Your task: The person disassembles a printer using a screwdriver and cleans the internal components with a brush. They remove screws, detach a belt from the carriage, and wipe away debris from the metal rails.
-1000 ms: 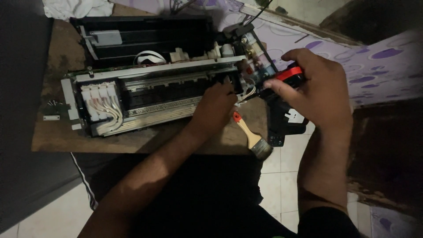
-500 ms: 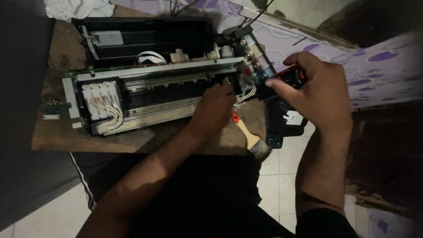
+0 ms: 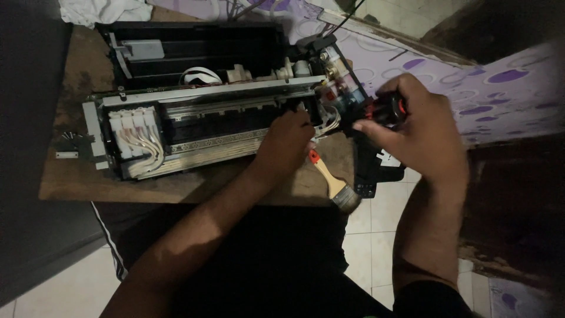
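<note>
An opened printer (image 3: 200, 112) with its cover off lies on a small wooden table (image 3: 76, 176). My left hand (image 3: 286, 144) rests on the printer's right front part, fingers curled against the mechanism. My right hand (image 3: 415, 132) grips a black tool with a red band (image 3: 389, 108) at the printer's right end, beside the ink tank block (image 3: 341, 88). A paintbrush with a pale wooden handle and red tip (image 3: 332, 182) lies on the table edge between my two hands.
White tubes and cartridges (image 3: 138, 138) sit at the printer's left end. A black panel piece (image 3: 371, 171) hangs off the table's right side. A white cloth (image 3: 103, 10) lies at the back left. A purple-patterned sheet (image 3: 471, 88) is on the right, and tiled floor (image 3: 371, 235) shows below.
My right hand with the tool has shifted slightly up and back toward the ink tank block. My left hand stays on the printer.
</note>
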